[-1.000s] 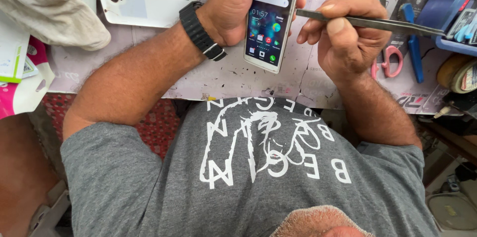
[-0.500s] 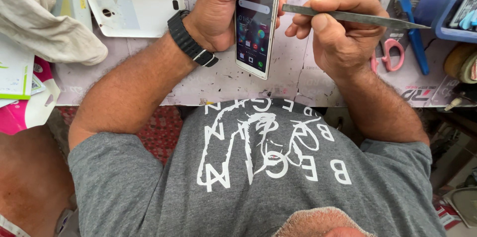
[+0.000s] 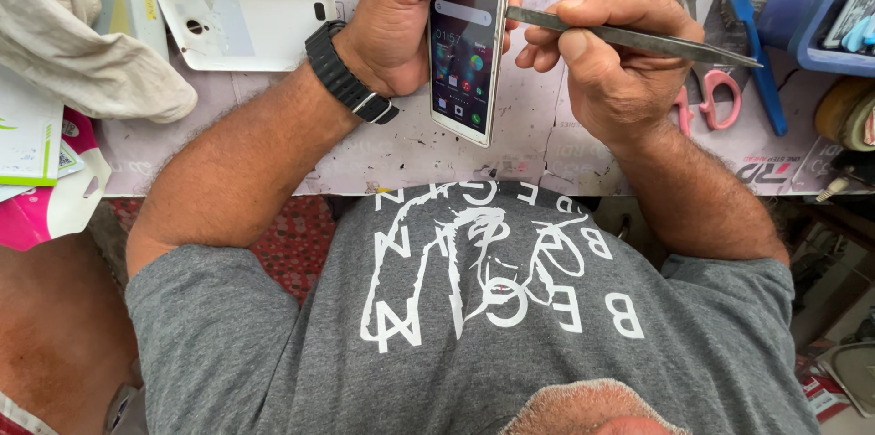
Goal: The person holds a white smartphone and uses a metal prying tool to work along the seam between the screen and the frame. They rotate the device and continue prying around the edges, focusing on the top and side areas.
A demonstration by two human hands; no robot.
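My left hand point(image 3: 401, 20) grips a white smartphone point(image 3: 468, 56) upright over the work mat point(image 3: 538, 157); its screen is lit and shows app icons. A black band is on that wrist. My right hand point(image 3: 606, 56) pinches metal tweezers point(image 3: 638, 36), whose blunt end touches the phone's right edge near the top while the pointed tips stick out to the right. A white phone back cover point(image 3: 246, 25) lies on the mat to the left of my left wrist.
A beige cloth point(image 3: 82, 43) lies at the left beside green and pink packaging point(image 3: 41, 161). Pink-handled scissors point(image 3: 715, 98), a blue-handled tool point(image 3: 752, 61), a blue tray point(image 3: 834, 34) and a tape roll point(image 3: 843, 111) crowd the right side.
The phone has turned more upright and face-on, and the view has shifted slightly. The tweezers' end stays at the phone's right edge.
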